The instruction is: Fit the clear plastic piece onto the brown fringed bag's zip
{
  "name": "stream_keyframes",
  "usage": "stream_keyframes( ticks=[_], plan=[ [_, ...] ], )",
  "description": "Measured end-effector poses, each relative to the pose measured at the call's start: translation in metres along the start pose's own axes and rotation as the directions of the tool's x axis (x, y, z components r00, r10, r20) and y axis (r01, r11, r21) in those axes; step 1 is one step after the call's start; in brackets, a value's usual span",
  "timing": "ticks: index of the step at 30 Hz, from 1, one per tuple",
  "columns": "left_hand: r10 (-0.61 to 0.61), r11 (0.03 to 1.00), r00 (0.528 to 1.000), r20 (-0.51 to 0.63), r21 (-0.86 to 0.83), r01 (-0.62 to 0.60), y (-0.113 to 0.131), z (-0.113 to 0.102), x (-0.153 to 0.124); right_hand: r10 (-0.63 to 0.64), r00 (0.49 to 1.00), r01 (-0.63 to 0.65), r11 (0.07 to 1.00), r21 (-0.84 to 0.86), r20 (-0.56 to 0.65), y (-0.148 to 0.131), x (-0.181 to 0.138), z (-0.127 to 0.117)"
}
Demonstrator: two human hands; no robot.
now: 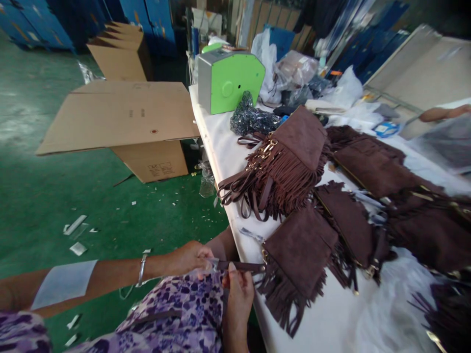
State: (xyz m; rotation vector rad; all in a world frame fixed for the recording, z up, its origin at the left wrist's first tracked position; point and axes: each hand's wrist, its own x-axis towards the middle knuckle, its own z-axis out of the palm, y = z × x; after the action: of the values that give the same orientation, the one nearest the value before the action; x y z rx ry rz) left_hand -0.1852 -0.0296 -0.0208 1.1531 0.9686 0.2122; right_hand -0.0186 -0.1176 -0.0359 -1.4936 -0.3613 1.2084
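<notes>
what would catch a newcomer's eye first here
The heap of brown fringed bags across the white table stands out first, with a bright green box at its far end. Near the bottom edge, the left hand and right hand pinch a brown strap.

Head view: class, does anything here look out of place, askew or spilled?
Yes: pale scraps lie scattered over the green floor. A flat brown cardboard sheet rests tilted across a cardboard box. One brown fringed suede bag overhangs the white table edge, its brown strap pinched between the left hand and right hand.
</notes>
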Motion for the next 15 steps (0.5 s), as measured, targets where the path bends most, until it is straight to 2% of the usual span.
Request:
stream_keyframes(
  ticks=[2, 5, 9, 15],
  plan=[
    [0.002, 0.998, 1.000, 0.023, -0.055, -0.001, 0.000, 0.003, 0.000, 0.031, 0.998, -0.033, 0.999, 0.040, 0.050, -0.002, -0.001, -0.001],
    [-0.011, 0.991, 0.998, 0.067, -0.129, 0.019, 0.003, 0.007, -0.002, 0.048, 0.997, -0.049, 0.999, 0.023, 0.057, -0.004, 0.001, -0.005],
    [-0.037, 0.993, 0.995, 0.095, -0.110, 0.047, 0.005, 0.010, -0.003, 0.012, 0.996, -0.008, 0.999, -0.045, 0.093, -0.007, 0.000, -0.011],
    [-0.013, 0.995, 0.994, 0.107, -0.100, 0.023, 0.012, 0.017, -0.001, 0.036, 0.991, -0.034, 0.999, -0.023, 0.127, -0.010, -0.003, -0.009]
  ],
)
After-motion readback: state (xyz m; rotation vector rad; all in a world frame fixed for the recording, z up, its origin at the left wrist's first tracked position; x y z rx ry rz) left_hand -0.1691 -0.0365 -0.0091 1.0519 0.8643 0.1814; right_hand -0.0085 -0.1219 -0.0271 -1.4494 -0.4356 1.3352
